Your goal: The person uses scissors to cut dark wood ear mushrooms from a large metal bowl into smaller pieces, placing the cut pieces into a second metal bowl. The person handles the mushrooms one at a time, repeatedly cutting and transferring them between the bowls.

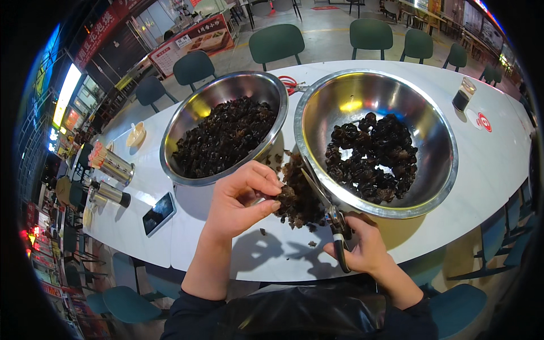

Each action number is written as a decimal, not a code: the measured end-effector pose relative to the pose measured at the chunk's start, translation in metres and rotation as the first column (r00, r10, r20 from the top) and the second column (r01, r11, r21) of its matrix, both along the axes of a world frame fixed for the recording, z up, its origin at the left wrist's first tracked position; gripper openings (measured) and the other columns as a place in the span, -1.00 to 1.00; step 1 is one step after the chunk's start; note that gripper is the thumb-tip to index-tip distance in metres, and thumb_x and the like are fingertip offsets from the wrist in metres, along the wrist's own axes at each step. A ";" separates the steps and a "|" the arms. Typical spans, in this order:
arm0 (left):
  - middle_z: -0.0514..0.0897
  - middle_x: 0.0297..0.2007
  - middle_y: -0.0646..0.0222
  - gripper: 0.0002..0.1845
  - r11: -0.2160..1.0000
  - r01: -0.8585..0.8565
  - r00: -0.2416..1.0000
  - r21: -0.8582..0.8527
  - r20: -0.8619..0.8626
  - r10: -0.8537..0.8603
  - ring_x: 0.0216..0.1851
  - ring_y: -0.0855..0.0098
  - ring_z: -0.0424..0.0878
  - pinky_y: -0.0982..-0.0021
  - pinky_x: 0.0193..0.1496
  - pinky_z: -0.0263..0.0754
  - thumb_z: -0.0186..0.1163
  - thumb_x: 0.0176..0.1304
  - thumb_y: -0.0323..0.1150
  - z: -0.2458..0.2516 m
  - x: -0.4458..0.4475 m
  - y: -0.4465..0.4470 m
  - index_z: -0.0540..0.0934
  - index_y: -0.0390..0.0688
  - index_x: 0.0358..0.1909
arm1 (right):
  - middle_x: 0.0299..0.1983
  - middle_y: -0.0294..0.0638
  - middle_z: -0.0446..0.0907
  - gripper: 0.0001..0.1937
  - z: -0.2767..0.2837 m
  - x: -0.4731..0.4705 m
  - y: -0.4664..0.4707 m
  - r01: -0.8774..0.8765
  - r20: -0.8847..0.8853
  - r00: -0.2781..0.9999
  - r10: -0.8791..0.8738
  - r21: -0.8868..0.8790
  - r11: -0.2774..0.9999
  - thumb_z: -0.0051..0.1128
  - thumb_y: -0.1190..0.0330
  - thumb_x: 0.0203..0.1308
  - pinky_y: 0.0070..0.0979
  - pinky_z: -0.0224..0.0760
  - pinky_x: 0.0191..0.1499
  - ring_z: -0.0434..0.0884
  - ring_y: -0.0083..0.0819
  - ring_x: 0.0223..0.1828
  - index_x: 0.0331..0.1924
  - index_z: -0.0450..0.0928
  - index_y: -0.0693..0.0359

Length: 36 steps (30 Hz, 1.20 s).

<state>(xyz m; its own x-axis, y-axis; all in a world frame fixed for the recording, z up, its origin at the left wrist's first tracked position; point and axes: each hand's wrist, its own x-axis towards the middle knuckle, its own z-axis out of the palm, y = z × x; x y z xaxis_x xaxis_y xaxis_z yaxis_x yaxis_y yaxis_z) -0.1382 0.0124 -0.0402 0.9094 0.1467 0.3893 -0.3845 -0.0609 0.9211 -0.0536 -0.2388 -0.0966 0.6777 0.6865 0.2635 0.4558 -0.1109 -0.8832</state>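
Between thumb and fingertips my left hand [246,199] pinches a piece of wood ear fungus [287,196]. My right hand [361,242] grips the black handles of a pair of kitchen scissors [338,238], whose blades point up and to the left, parted, beside the piece. Beneath them a pile of brown trimmings [304,208] lies on the table. A steel bowl [442,170] on the right has dark, wet fungus clumps [374,157] spread over its bottom. Another steel bowl [170,140], left of it, contains a bigger heap of dark fungus pieces [225,136].
Red-handled scissors [289,84] lie between the bowls at the back. A phone [159,213], a steel canister of sticks [112,163] and a small bowl [136,135] are at left. A glass of dark liquid [463,94] stands at far right. Green chairs [277,44] surround the white table [204,229].
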 end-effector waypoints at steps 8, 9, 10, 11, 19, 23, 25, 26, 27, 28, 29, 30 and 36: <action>0.60 -0.16 0.15 -0.76 0.992 -0.116 0.991 0.044 0.070 0.113 -0.12 0.41 0.58 0.45 -0.05 0.49 0.29 -0.08 -0.80 -0.013 -0.019 0.000 0.61 -0.29 -0.39 | -0.43 0.02 0.55 -0.38 0.020 -0.011 0.017 -0.038 0.209 0.974 0.086 -0.223 0.974 0.45 -0.10 -0.09 -0.25 0.42 -0.38 0.59 0.01 -0.41 -0.30 0.42 0.31; 0.61 -0.17 0.15 -0.77 0.992 -0.122 0.991 0.039 0.062 0.119 -0.13 0.41 0.58 0.46 -0.06 0.50 0.28 -0.08 -0.80 -0.015 -0.020 -0.001 0.61 -0.29 -0.40 | -0.44 0.01 0.55 -0.38 0.020 -0.013 0.018 -0.022 0.227 0.971 0.077 -0.237 0.971 0.44 -0.11 -0.09 -0.25 0.42 -0.38 0.59 0.00 -0.42 -0.32 0.42 0.31; 0.61 -0.17 0.14 -0.77 0.992 -0.127 0.990 0.030 0.059 0.125 -0.13 0.42 0.58 0.46 -0.07 0.50 0.28 -0.08 -0.80 -0.017 -0.021 -0.002 0.61 -0.30 -0.40 | -0.44 0.01 0.55 -0.39 0.019 -0.014 0.019 -0.005 0.257 0.964 0.073 -0.257 0.966 0.44 -0.11 -0.09 -0.25 0.42 -0.39 0.59 -0.01 -0.42 -0.33 0.42 0.30; 0.61 -0.17 0.15 -0.78 0.992 -0.127 0.991 0.020 0.046 0.126 -0.13 0.42 0.58 0.46 -0.08 0.50 0.27 -0.08 -0.80 -0.019 -0.022 -0.002 0.60 -0.30 -0.40 | -0.45 0.00 0.55 -0.39 0.019 -0.015 0.019 0.020 0.302 0.951 0.070 -0.283 0.959 0.43 -0.12 -0.08 -0.25 0.42 -0.39 0.59 -0.02 -0.42 -0.35 0.42 0.29; 0.59 -0.10 0.20 -0.80 0.979 -0.125 0.990 -0.158 -0.078 0.114 -0.15 0.49 0.56 0.49 -0.08 0.49 0.27 0.01 -0.76 -0.040 -0.024 -0.006 0.60 -0.29 -0.35 | -0.62 -0.10 0.51 -0.49 0.007 -0.022 0.016 0.043 0.289 0.956 0.052 -0.315 0.948 0.40 -0.06 -0.02 -0.27 0.43 -0.48 0.58 -0.10 -0.57 -0.51 0.44 0.26; 0.59 -0.07 0.26 -0.82 0.945 -0.161 0.968 -0.283 -0.234 0.095 -0.12 0.49 0.56 0.47 -0.02 0.48 0.27 0.07 -0.71 -0.055 -0.024 -0.006 0.59 -0.26 -0.31 | -0.68 -0.10 0.51 -0.50 0.000 -0.028 0.009 0.069 0.188 0.982 0.010 -0.412 0.909 0.40 -0.05 0.00 -0.28 0.45 -0.49 0.59 -0.12 -0.59 -0.58 0.46 0.23; 0.59 -0.06 0.24 -0.83 0.919 -0.191 0.955 -0.346 -0.280 0.093 -0.06 0.40 0.59 0.41 0.06 0.47 0.24 0.09 -0.68 -0.059 -0.026 -0.005 0.55 -0.23 -0.31 | -0.70 -0.11 0.50 -0.51 0.001 -0.026 0.006 0.038 0.055 0.998 -0.019 -0.374 0.926 0.41 -0.04 0.00 -0.32 0.43 -0.50 0.57 -0.18 -0.63 -0.55 0.52 0.27; 0.58 -0.05 0.24 -0.82 0.877 -0.185 0.961 -0.443 -0.267 0.068 -0.01 0.40 0.57 0.42 0.10 0.45 0.23 0.11 -0.69 -0.060 -0.027 -0.002 0.57 -0.22 -0.29 | -0.70 -0.12 0.50 -0.51 0.003 -0.024 0.004 0.013 -0.047 0.998 -0.031 -0.355 0.935 0.41 -0.04 0.00 -0.34 0.42 -0.51 0.55 -0.19 -0.64 -0.54 0.53 0.28; 0.58 -0.04 0.23 -0.83 0.842 -0.164 0.969 -0.514 -0.243 0.041 -0.02 0.40 0.57 0.41 0.10 0.45 0.23 0.11 -0.69 -0.059 -0.027 0.000 0.57 -0.22 -0.29 | -0.70 -0.13 0.50 -0.51 0.006 -0.022 0.003 -0.012 -0.147 0.988 -0.043 -0.351 0.936 0.41 -0.03 0.00 -0.36 0.41 -0.51 0.54 -0.21 -0.65 -0.53 0.55 0.30; 0.58 -0.04 0.22 -0.83 0.802 -0.141 0.977 -0.581 -0.212 0.018 -0.03 0.39 0.57 0.41 0.10 0.45 0.23 0.12 -0.68 -0.058 -0.028 0.002 0.57 -0.22 -0.29 | -0.59 -0.08 0.57 -0.49 0.012 -0.016 0.001 -0.087 -0.206 0.978 -0.016 -0.477 0.874 0.39 -0.06 0.01 -0.35 0.43 -0.40 0.58 -0.20 -0.55 -0.36 0.59 0.31; 0.58 -0.03 0.21 -0.83 0.757 -0.116 0.984 -0.643 -0.177 0.000 -0.04 0.39 0.57 0.40 0.10 0.46 0.23 0.13 -0.68 -0.055 -0.028 0.005 0.57 -0.22 -0.29 | -0.53 -0.06 0.58 -0.47 0.015 -0.012 0.004 -0.113 -0.191 0.981 0.036 -0.409 0.905 0.38 -0.07 0.00 -0.33 0.44 -0.35 0.59 -0.18 -0.49 -0.30 0.57 0.31; 0.59 -0.07 0.24 -0.84 0.757 -0.102 0.988 -0.646 -0.156 0.000 -0.05 0.40 0.57 0.38 0.10 0.48 0.22 0.15 -0.67 -0.052 -0.028 0.007 0.58 -0.22 -0.27 | -0.48 -0.03 0.59 -0.44 0.019 -0.010 0.008 -0.135 -0.168 0.983 0.075 -0.382 0.914 0.38 -0.08 0.00 -0.31 0.44 -0.31 0.60 -0.15 -0.44 -0.25 0.56 0.31; 0.65 -0.16 0.36 -0.79 0.779 -0.140 0.990 -0.611 -0.064 0.128 -0.13 0.53 0.59 0.47 -0.01 0.53 0.27 0.12 -0.68 -0.033 -0.027 0.019 0.59 -0.21 -0.23 | -0.30 0.03 0.50 -0.36 0.033 -0.003 0.051 -0.309 -0.075 0.950 0.303 -0.352 0.883 0.36 -0.11 -0.01 -0.26 0.42 -0.19 0.55 -0.05 -0.29 -0.18 0.45 0.37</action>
<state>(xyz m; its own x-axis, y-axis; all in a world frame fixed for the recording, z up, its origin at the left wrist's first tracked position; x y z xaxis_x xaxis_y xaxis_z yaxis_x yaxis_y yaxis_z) -0.1656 0.0312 -0.0736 0.8685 0.4692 0.1596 -0.3981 0.4686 0.7886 -0.0563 -0.1880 -0.0638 0.4208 0.9059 -0.0467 0.5031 -0.2759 -0.8190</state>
